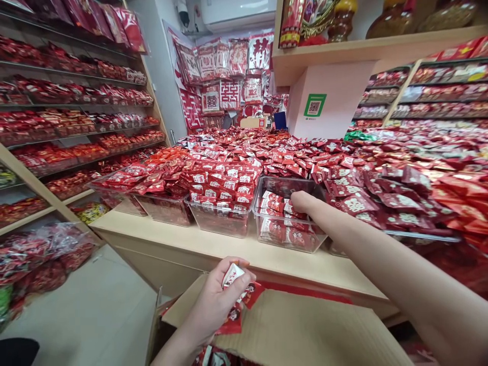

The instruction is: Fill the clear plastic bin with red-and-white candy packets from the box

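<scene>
My left hand [224,290] is closed on red and white candy packets [249,295] above an open cardboard box [293,325]. Inside the box, more packets [219,357] show at the bottom edge of the view. My right hand [302,202] reaches into a clear plastic bin [290,244] on the wooden counter, at the packets [272,203] in it. Its fingers point down and are mostly hidden, so what they hold cannot be made out. The bin's packets lie lower than those in the heaped bin [223,223] to its left.
Heaped bins of red packets line the counter [175,241] on both sides. Stocked shelves [76,104] stand at the left. A wooden overhead shelf [343,53] and a pillar with a QR code [314,107] are at the upper right. Bagged packets [41,259] lie at the lower left.
</scene>
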`<state>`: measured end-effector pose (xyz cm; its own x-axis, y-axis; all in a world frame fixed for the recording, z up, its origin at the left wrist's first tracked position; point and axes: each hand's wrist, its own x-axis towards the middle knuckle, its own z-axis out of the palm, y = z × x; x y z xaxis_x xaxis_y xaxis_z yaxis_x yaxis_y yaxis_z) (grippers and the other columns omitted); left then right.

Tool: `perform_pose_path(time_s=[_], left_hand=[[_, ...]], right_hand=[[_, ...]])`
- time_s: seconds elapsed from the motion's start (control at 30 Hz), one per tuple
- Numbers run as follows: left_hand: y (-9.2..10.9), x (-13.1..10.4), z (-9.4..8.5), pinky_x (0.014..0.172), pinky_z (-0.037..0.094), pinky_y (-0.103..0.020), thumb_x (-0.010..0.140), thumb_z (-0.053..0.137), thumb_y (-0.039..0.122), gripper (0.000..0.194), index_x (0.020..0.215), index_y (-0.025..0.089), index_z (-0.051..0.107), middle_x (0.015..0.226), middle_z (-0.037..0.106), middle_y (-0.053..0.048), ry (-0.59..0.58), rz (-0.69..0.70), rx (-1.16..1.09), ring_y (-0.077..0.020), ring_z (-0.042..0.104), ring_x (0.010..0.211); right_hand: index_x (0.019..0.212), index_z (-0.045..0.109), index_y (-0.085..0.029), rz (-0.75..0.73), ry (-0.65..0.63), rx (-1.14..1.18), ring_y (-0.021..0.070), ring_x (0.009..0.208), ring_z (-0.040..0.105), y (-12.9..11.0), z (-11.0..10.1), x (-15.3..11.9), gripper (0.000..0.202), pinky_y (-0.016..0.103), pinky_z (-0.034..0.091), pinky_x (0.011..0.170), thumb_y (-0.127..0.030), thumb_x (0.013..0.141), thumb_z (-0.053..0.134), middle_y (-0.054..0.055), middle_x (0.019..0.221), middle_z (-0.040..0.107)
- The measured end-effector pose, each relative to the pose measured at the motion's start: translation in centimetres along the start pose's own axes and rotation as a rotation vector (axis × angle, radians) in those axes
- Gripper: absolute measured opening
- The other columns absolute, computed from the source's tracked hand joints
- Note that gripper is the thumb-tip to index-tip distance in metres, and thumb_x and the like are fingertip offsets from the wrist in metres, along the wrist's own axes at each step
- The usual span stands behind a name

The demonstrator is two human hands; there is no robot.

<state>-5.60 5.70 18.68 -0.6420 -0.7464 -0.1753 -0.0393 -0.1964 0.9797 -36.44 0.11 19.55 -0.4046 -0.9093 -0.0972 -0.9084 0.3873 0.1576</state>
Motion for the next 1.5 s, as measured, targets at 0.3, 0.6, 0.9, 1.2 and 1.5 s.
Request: perform_pose_path(time_s=[0.3,0.6,0.9,1.2,1.5], left_hand=[[0.1,0.1,-0.5,0.044,0.037,-0.014,0.067,0.058,0.036,0.032,0.091,0.018,0.048,0.079,0.058,-0.003,-0.072,-0.033,-0.015,-0.0071,0.047,0.057],[-0.4,0.3,-0.3,0.042,0.036,-0.013,0.069,0.056,0.036,0.032,0.092,0.017,0.046,0.079,0.058,-0.004,-0.040,-0.024,0.014,-0.0063,0.045,0.055],[0.0,0.1,-0.4,0.043,0.036,-0.014,0.066,0.059,0.036,0.033,0.091,0.017,0.048,0.078,0.058,-0.003,-0.048,-0.053,-0.010,-0.0061,0.046,0.055],[0.2,0.2,-0.8,0.048,0.037,-0.016,0.067,0.059,0.035,0.032,0.091,0.018,0.048,0.081,0.058,-0.003,-0.118,-0.071,-0.017,-0.0077,0.048,0.059],[0.1,0.3,-0.8,0.047,0.037,-0.015,0.069,0.057,0.035,0.031,0.092,0.018,0.047,0.081,0.057,-0.003,-0.122,-0.078,0.001,-0.0071,0.047,0.058]], right_hand=[[0.088,0.062,-0.010,0.018,0.105,0.037,0.0208,0.082,0.058,-0.4,-2.4,-1.1,0.024,0.024,0.043,0.069,-0.016,0.068,0.051,0.015,0.090,0.062],[0.070,0.060,-0.018,-0.326,-0.196,0.370,0.0113,0.059,0.052,-2.6,-2.0,-1.5,0.020,0.018,0.035,0.046,-0.033,0.056,0.061,0.000,0.065,0.060],[0.071,0.062,-0.016,-0.210,-0.171,0.070,0.0157,0.064,0.054,-3.7,-2.7,-3.0,0.022,0.021,0.034,0.046,-0.031,0.056,0.059,0.006,0.072,0.061],[0.067,0.061,-0.018,-0.224,-0.095,0.465,0.0117,0.060,0.053,-1.1,-2.6,-2.9,0.011,0.019,0.037,0.051,-0.027,0.060,0.058,-0.001,0.064,0.060],[0.081,0.057,-0.013,0.032,-0.099,0.864,0.0078,0.042,0.046,0.3,-1.8,-2.5,0.013,0.019,0.038,0.043,-0.018,0.073,0.048,0.000,0.052,0.056]])
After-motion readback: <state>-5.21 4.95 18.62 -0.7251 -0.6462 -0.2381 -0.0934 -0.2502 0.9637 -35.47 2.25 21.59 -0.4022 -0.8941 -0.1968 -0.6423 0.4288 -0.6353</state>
